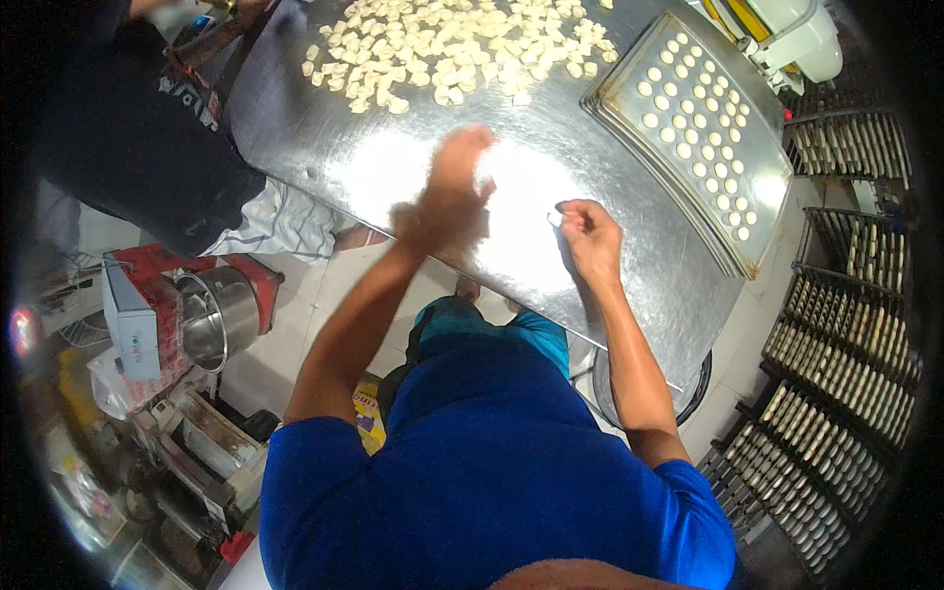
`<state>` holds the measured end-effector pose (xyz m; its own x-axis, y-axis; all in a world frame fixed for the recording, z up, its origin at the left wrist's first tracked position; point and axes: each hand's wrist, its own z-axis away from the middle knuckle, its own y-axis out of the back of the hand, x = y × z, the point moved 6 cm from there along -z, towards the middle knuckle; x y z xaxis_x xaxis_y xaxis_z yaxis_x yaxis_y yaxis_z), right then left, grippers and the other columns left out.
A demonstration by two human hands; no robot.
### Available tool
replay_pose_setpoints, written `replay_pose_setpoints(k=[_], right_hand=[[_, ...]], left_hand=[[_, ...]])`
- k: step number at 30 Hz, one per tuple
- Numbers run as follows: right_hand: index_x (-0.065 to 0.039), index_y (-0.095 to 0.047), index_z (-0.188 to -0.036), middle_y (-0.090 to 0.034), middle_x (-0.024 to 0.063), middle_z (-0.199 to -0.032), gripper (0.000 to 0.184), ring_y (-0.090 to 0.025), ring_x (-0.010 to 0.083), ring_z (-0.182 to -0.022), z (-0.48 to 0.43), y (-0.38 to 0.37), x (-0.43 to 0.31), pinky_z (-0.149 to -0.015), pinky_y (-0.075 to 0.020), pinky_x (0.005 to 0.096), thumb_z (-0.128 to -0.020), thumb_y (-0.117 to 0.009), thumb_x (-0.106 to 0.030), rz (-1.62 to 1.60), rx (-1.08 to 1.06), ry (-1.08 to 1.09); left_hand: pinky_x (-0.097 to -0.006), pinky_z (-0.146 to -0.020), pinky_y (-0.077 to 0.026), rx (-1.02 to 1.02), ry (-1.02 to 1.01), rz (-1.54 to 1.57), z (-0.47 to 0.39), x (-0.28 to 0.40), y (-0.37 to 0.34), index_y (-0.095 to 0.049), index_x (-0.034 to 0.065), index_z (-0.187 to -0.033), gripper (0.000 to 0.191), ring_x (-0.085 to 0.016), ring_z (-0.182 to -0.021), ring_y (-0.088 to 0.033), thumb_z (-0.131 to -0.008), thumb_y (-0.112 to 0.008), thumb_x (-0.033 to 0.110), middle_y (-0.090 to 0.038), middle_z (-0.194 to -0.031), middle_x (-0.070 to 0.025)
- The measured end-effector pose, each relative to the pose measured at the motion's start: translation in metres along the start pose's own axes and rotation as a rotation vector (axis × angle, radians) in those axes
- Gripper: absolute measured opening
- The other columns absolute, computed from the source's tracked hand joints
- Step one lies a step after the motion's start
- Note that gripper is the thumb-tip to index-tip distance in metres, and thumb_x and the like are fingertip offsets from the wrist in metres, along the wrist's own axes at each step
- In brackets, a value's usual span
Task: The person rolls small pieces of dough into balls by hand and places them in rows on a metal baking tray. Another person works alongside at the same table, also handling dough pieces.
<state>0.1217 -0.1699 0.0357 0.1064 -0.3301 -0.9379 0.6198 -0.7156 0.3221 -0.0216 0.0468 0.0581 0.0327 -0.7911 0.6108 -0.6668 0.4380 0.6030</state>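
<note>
My left hand (456,181) is blurred above the steel table (354,136), its fingers stretched out and the thumb apart. I see nothing in it. Off to its right is my right hand (592,237), its fingers curled together low over the tabletop. A small pale and dark shape shows at those fingertips; glare hides what it is and whether it is held. Many small cut pieces of dough (457,51) lie scattered across the far part of the table. On the right, small round dough balls (690,136) sit in rows on the top baking tray (771,190) of a stack.
Another person in dark clothing (140,140) stands at the table's left side. Racks of filled trays (841,346) line the right. A mixer with a steel bowl (221,313) stands on the floor at left, and a white machine (815,44) is beyond the trays.
</note>
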Motion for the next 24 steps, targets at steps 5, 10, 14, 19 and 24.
replay_pose_setpoints(k=[5, 10, 14, 19, 24], right_hand=[[0.002, -0.075, -0.107, -0.072, 0.0082, -0.095, 0.021, -0.064, 0.0128, -0.084, 0.052, 0.054, 0.0, -0.08, -0.0537, 0.0273, -0.088, -0.066, 0.001, 0.196, 0.073, 0.057], [0.001, -0.072, -0.113, -0.072, 0.0115, -0.1, 0.023, -0.066, 0.0188, -0.087, 0.112, 0.132, 0.038, -0.082, -0.0543, 0.0322, -0.092, -0.066, -0.004, 0.229, 0.26, -0.02], [0.0, -0.07, -0.113, -0.07, 0.0178, -0.103, 0.025, -0.067, 0.0348, -0.094, 0.119, 0.147, 0.058, -0.089, -0.0514, 0.0474, -0.093, -0.067, -0.014, 0.892, 0.337, 0.219], [-0.002, -0.069, -0.119, -0.07, 0.0217, -0.107, 0.029, -0.063, 0.0414, -0.101, 0.029, 0.105, 0.034, -0.093, -0.0466, 0.0512, -0.093, -0.063, -0.014, 0.778, 0.491, 0.193], [-0.004, -0.068, -0.123, -0.064, 0.0209, -0.104, 0.036, -0.059, 0.0411, -0.099, 0.081, 0.083, 0.035, -0.092, -0.0443, 0.0518, -0.089, -0.058, -0.001, 0.792, 0.276, 0.272]], left_hand=[[-0.0443, -0.103, -0.052, 0.033, 0.179, -0.153, -0.068, -0.088, 0.038, -0.065, 0.0, -0.121, 0.038, -0.039, -0.121, -0.063, -0.084, -0.071, 0.0, -0.064, -0.125, -0.0199], [-0.0442, -0.084, -0.056, 0.052, 0.163, -0.018, -0.031, -0.048, 0.051, -0.068, 0.004, -0.114, 0.029, -0.036, -0.099, -0.067, -0.085, -0.07, 0.003, -0.066, -0.108, -0.0175], [-0.0481, -0.085, -0.054, -0.26, 0.105, 0.046, 0.043, -0.008, 0.009, -0.069, 0.0041, -0.111, 0.027, -0.037, -0.094, -0.067, -0.084, -0.073, 0.008, -0.067, -0.097, -0.0176], [-0.0444, -0.087, -0.053, -0.203, -0.159, -0.038, -0.035, 0.029, -0.048, -0.069, 0.0036, -0.119, 0.031, -0.037, -0.096, -0.068, -0.093, -0.075, 0.019, -0.069, -0.103, -0.0168], [-0.0435, -0.079, -0.057, -0.515, 0.058, 0.192, 0.011, 0.041, -0.069, -0.068, 0.0055, -0.124, 0.029, -0.035, -0.089, -0.069, -0.097, -0.072, 0.015, -0.067, -0.1, -0.0158]])
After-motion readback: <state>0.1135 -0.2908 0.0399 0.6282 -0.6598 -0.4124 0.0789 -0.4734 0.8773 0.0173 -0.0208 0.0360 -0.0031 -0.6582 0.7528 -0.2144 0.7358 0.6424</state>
